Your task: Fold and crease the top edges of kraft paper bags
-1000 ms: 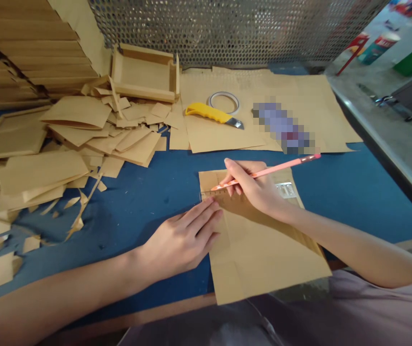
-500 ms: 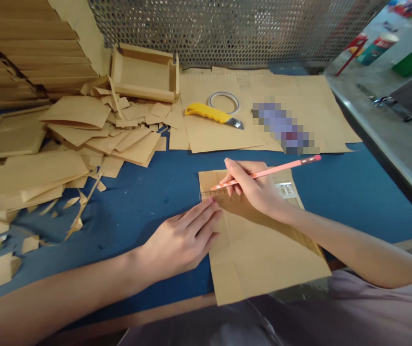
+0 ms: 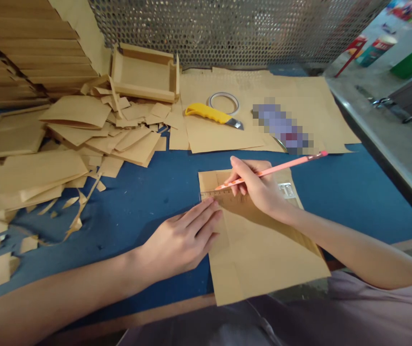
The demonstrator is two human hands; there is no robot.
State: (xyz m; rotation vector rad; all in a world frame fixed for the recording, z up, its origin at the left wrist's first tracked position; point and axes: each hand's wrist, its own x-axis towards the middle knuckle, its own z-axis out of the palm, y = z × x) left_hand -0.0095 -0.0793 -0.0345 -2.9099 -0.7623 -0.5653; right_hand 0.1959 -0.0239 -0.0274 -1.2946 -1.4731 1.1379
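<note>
Where the head view looks down on the work, a brown cardboard sheet point(image 3: 267, 254) lies flat on the blue table point(image 3: 130, 202), its lower part reaching past the near edge, with a clear ruler point(image 3: 285, 191) laid across its far end. The left hand point(image 3: 182, 238) is spread low and fairly flat, its fingers straight and close together, the tips bearing on the ruler near its left end and gripping nothing. The right hand point(image 3: 261, 192) is closed in a writing grip around a pink pencil point(image 3: 288, 165), which leans back to the right, its point at the ruler's far edge; whether the lead touches the cardboard is too small to tell. For a clean ruled mark, the left fingertips should press straight down, well inside the edge, so that neither ruler nor sheet can creep. As the right end of the ruler has no left fingers on it, it could swing under sideways push, so light pressure seems wise. The pencil wants one steady slant against the edge, since a changing tilt would bend the line. The yellow cutter point(image 3: 208, 113) and the tape roll point(image 3: 224, 93) lie beyond, apart from both hands.
</note>
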